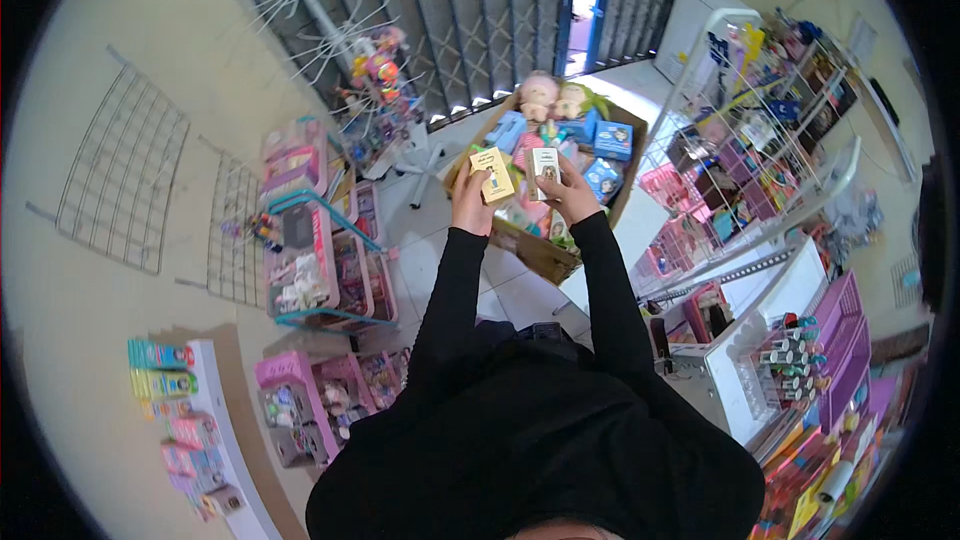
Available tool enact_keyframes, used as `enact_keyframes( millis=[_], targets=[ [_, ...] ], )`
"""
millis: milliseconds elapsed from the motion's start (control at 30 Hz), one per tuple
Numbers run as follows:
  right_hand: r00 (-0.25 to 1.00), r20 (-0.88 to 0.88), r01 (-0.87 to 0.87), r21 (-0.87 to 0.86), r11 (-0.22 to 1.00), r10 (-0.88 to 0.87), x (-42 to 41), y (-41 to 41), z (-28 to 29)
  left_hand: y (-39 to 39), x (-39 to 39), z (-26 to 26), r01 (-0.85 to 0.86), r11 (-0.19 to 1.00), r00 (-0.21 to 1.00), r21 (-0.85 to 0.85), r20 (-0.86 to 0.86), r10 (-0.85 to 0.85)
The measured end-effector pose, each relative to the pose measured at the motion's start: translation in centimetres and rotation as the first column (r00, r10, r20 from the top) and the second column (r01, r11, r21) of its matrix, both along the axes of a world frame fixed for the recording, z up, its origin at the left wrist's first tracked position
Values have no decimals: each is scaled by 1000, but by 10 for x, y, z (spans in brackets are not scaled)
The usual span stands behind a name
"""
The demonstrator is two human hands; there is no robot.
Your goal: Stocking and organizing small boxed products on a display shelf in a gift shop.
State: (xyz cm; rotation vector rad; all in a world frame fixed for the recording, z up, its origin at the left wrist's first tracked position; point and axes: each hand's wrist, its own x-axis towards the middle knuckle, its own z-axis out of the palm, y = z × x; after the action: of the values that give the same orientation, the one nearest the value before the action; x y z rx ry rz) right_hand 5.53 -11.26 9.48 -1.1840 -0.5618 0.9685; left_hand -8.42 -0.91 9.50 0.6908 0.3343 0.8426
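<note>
In my left hand (472, 204) is a pale yellow printed box (493, 174), tilted, with the thumb across its front. My right hand (574, 191) grips a white and brown printed box (545, 171), which stands nearly upright beside the yellow one with a small gap between them. Both hands are over a large open cardboard carton (529, 246). Inside the carton lie several blue boxes (613, 140), a pink plush toy (538, 96), a cream plush toy (571, 100) and other colourful packs. My hands hide part of its contents.
A teal-framed cart with baskets (330, 322) stands at the left, near a rack of hanging goods (386, 71). At the right are a white wire rack (720, 187) and a counter (720, 382) with small bottles (791, 356). A folding metal gate (480, 22) is beyond the carton.
</note>
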Motion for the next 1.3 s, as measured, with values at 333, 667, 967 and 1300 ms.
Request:
enact_keyframes(
  millis=[333, 667, 967, 1300],
  targets=[
    [934, -68, -338, 140, 931, 350, -112, 43, 29, -11, -138, 15, -531, 833, 832, 157, -93, 547],
    [795, -32, -597, 134, 791, 606, -289, 42, 49, -83, -330, 24, -853, 466, 457, 235, -95, 884],
    [482, -46, -838, 268, 476, 875, -463, -11, 47, -200, -486, 44, -955, 92, 66, 282, -100, 993],
    [154, 223, -953, 292, 85, 962, -595, -89, 61, -315, -580, 45, -905, -300, -335, 302, -67, 940]
  ],
)
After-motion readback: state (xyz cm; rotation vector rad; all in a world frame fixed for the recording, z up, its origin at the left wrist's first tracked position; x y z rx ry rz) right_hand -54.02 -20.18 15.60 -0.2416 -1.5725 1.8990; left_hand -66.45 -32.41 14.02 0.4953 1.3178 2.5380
